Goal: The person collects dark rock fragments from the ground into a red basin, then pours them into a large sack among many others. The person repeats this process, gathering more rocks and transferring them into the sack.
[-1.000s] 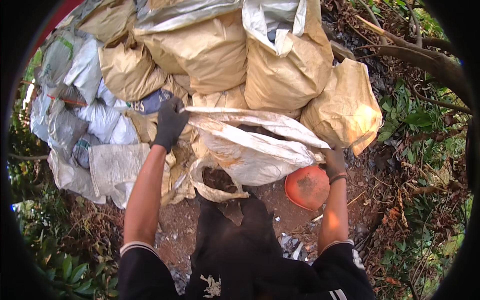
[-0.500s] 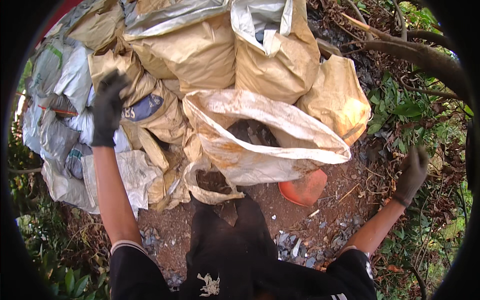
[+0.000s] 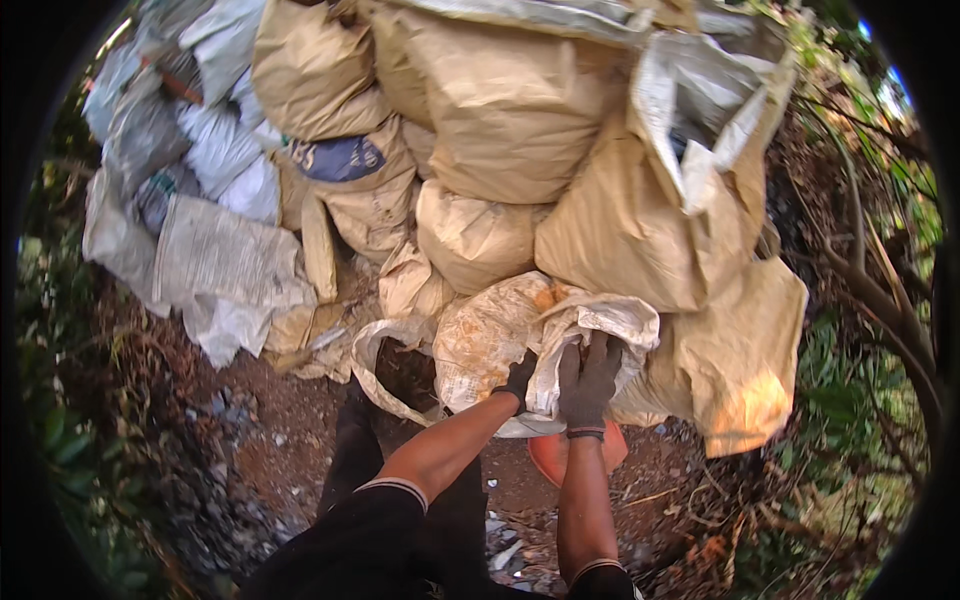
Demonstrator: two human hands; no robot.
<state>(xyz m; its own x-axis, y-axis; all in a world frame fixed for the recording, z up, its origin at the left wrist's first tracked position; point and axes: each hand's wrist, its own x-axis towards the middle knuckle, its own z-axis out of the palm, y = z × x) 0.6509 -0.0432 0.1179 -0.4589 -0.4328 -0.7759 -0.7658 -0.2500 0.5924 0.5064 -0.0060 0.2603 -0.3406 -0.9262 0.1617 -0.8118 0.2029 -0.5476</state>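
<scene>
A dirty white woven sack (image 3: 480,340) with orange-brown stains stands upright in front of my legs, its mouth folded and narrowed. At its near side my left hand (image 3: 518,383), in a dark glove, is closed on a fold of the sack; the fingertips are partly hidden. My right hand (image 3: 588,380), in a grey-brown glove, lies against the crumpled mouth with its fingers stretched out and apart. Just left of this sack, a smaller tan sack (image 3: 365,365) gapes open, dark inside. Behind my right wrist, an orange-red plastic piece (image 3: 545,458) rests on the ground.
Full tan sacks (image 3: 520,110) are piled behind, one open sack (image 3: 700,80) with a silver-white lining at upper right. Pale grey and white bags (image 3: 225,245) lie to the left. Brown soil (image 3: 290,440) carries bluish-grey chips. Branches (image 3: 890,300) and leaves edge the right side.
Both hands have come in from far apart to the white sack. Its wide-open mouth is now gathered and folded, and my left hand has closed on it. The view has shifted too.
</scene>
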